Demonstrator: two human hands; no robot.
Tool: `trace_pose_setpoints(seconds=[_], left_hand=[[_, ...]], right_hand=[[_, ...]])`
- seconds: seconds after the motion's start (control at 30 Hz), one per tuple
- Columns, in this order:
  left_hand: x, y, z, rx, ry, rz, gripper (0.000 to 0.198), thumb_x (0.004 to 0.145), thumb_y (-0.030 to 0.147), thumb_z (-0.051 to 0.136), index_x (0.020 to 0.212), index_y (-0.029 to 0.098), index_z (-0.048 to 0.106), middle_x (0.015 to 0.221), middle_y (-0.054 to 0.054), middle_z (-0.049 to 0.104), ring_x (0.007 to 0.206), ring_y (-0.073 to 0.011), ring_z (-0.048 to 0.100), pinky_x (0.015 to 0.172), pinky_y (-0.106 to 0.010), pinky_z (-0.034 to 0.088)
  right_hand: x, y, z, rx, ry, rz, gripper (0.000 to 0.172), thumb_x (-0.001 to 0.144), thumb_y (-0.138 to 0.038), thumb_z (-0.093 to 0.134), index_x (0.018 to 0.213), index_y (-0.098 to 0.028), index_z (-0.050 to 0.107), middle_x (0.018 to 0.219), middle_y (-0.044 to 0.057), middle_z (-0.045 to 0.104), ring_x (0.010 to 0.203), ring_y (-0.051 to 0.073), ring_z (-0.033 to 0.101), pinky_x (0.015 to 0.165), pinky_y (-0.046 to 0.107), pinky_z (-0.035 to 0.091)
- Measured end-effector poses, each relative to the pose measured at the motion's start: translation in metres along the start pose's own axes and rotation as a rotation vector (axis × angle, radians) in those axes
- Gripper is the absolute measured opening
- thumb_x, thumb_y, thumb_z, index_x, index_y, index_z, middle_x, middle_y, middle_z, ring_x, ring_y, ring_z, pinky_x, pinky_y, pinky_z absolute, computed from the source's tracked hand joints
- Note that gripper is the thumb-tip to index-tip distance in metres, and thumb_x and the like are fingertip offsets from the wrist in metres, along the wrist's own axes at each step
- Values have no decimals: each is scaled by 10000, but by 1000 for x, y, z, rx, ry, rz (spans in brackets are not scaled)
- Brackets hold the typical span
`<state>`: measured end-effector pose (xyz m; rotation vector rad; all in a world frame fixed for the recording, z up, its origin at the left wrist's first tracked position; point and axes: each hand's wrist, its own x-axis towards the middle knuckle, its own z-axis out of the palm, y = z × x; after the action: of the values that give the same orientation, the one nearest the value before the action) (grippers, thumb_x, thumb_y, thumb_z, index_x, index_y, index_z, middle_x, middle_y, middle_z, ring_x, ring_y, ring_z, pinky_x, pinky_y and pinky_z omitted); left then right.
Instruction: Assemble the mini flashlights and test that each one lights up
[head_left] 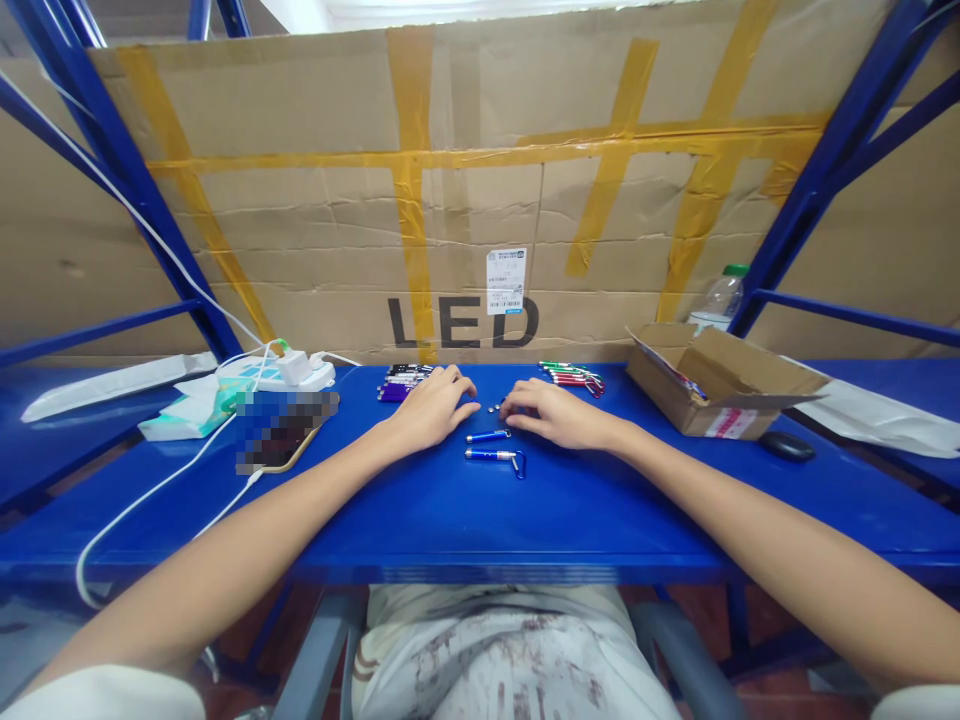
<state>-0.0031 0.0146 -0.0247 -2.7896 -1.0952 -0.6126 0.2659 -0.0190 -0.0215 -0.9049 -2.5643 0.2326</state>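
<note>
My left hand (pixel 437 410) rests on the blue table with bent fingers, thumb apart from them, and nothing visible in it. Facing it, my right hand (pixel 551 413) has its fingers bent and apart, tips down near small silvery round pieces (pixel 492 407). Whether a fingertip touches one is too small to tell. Just in front of the hands lies a short blue metal tube (pixel 486 437). Closer to me is a blue keychain flashlight (pixel 487 455) with a silver band and a blue carabiner clip (pixel 520 464). Both lie flat, apart from my hands.
Black, silver and purple flashlights (pixel 401 382) lie behind my left hand; green and red flashlights (pixel 571 378) lie behind my right. An open cardboard box (pixel 720 385) and a black mouse (pixel 786 446) sit right. Left are a phone (pixel 289 440), tissues (pixel 191 412) and a power strip (pixel 311 375).
</note>
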Motion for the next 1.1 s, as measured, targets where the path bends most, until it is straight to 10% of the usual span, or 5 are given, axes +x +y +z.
trace_pose_setpoints(seconds=[0.33,1.1], left_hand=[[0,12,-8,-198,-225,153,217,1012,409,702,1089,216,761,1088,-63,734,1039,-251,653,916,-355,474],[1,16,-5,-301,50,117,185,1048,365,628,1161,226,673,1115,-55,739,1015,-230,684,914,-372,525]], right_hand=[[-7,14,-5,-121,-148,137,139,1059,-269,509,944,-210,559,1004,102,621,869,237,590,815,349,486],[1,2,0,308,89,173,371,1046,-375,550,1320,-153,664,933,88,795,818,229,752,800,371,594]])
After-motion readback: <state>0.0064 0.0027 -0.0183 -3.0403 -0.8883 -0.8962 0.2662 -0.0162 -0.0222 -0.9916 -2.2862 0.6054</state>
